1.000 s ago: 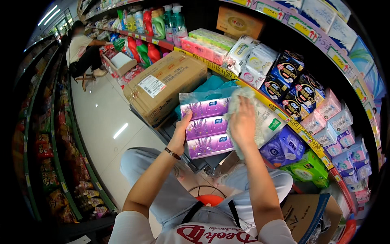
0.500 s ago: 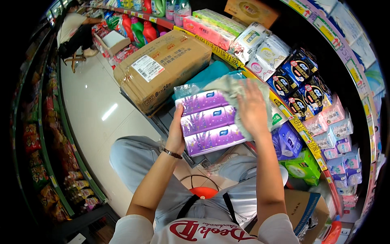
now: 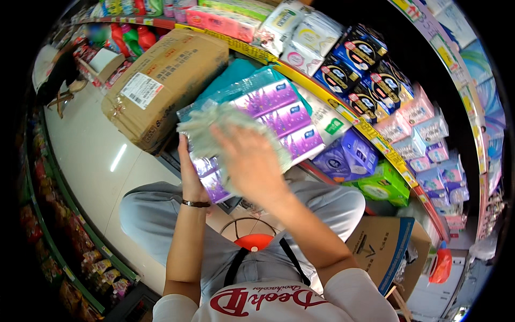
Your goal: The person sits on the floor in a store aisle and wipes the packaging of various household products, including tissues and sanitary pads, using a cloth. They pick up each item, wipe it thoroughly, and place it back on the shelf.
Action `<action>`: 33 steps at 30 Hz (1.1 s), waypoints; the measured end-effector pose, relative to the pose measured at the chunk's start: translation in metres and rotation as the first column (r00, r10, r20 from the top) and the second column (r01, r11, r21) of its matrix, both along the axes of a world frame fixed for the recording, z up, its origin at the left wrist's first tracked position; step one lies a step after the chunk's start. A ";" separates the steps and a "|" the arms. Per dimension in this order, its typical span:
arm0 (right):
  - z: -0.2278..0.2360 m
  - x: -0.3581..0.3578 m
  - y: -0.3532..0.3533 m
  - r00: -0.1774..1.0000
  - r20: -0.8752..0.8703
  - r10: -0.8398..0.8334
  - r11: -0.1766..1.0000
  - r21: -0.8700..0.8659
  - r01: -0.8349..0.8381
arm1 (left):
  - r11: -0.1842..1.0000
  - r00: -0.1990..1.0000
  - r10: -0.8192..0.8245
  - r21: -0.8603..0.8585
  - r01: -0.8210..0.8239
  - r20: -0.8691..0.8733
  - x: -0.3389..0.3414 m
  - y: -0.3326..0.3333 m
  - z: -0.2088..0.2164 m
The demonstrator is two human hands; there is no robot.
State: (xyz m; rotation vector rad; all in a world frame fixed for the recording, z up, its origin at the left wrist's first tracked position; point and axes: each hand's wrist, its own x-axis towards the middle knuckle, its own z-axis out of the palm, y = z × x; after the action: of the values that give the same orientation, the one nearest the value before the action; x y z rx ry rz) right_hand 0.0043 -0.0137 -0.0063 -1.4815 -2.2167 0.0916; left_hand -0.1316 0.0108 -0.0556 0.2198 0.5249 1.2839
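A wide plastic-wrapped pack of purple tissues [image 3: 284, 115] is tilted in front of me, over my lap. My left hand [image 3: 191, 174] grips its left edge, the fingers partly hidden behind the pack. Spread over the left part of the pack is a pale green cloth [image 3: 204, 126]. My right hand [image 3: 249, 163], blurred by motion, presses and holds that cloth against the wrapper. Behind the pack, teal wrapping [image 3: 230, 78] shows, and at its right is a white package with a green mark [image 3: 327, 122].
A large cardboard carton [image 3: 171, 80] stands at the far left. Shelves of sanitary-pad packs [image 3: 370, 88] line the right, with purple [image 3: 346, 155] and green packs [image 3: 386, 185] below. An opened carton [image 3: 381, 247] sits near my right knee. A person [image 3: 59, 75] sits at the upper left.
The cloth and my right hand have swept left across the tissue pack, uncovering its right end. My left hand still holds the left edge. The whole view has shifted rightward.
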 end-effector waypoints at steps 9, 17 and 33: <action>0.003 0.016 0.001 0.983 0.032 -0.182 0.977 0.120 0.177 | 0.994 0.993 -0.100 0.051 0.097 0.055 -0.001 0.001 -0.002; -0.008 -0.011 -0.037 0.994 -0.067 0.087 0.991 -0.093 -0.093 | 0.953 0.936 -0.273 0.200 0.229 0.225 -0.022 0.027 -0.049; -0.006 -0.007 -0.025 0.993 -0.034 0.112 0.993 0.052 -0.111 | 0.982 0.890 0.017 0.173 0.070 -0.456 -0.011 -0.004 -0.037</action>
State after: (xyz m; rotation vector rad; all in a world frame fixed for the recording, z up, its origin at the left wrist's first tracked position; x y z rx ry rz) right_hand -0.0031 -0.0385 -0.0122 -1.3190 -2.2546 0.0984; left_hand -0.1428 0.0066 -0.0931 0.6964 0.7996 1.2559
